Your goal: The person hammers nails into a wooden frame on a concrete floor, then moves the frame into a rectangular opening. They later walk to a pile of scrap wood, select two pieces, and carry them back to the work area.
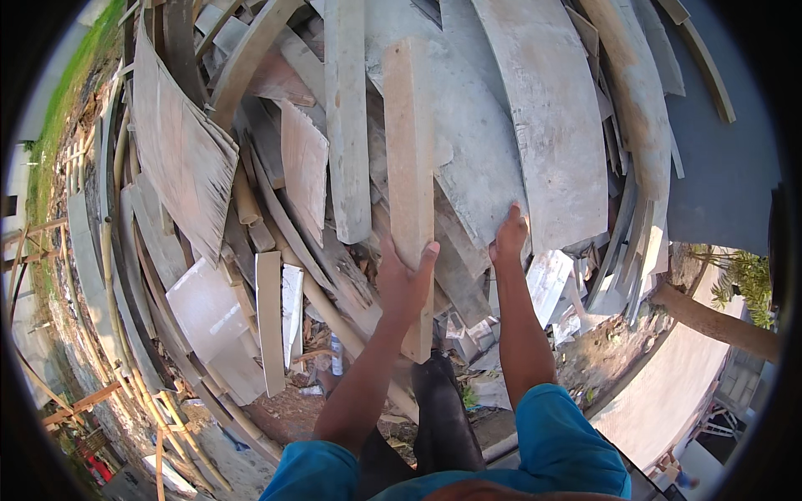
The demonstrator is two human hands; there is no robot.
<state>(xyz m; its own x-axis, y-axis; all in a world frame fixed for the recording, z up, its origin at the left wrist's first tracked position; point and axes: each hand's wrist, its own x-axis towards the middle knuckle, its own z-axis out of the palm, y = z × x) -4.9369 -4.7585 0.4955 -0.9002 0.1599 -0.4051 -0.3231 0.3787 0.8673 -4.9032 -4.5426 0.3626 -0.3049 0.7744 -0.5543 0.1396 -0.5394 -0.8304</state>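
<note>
My left hand [403, 275] grips a long pale wooden plank [409, 150] near its lower end, fingers wrapped round its edges. The plank runs up and away from me over a heap of boards. My right hand [509, 235] rests flat on the edge of a large grey weathered board [543, 125] just right of the plank. Both forearms come up from blue sleeves at the bottom of the view. Below the plank's lower end stands my dark boot [440, 401].
A big pile of scrap timber and grey plywood sheets [184, 150] fills the view. Bamboo poles [125, 334] curve along the left. A plastic bottle [337, 355] lies in the debris. A thick wooden post [710, 321] and concrete slab [668, 392] lie right.
</note>
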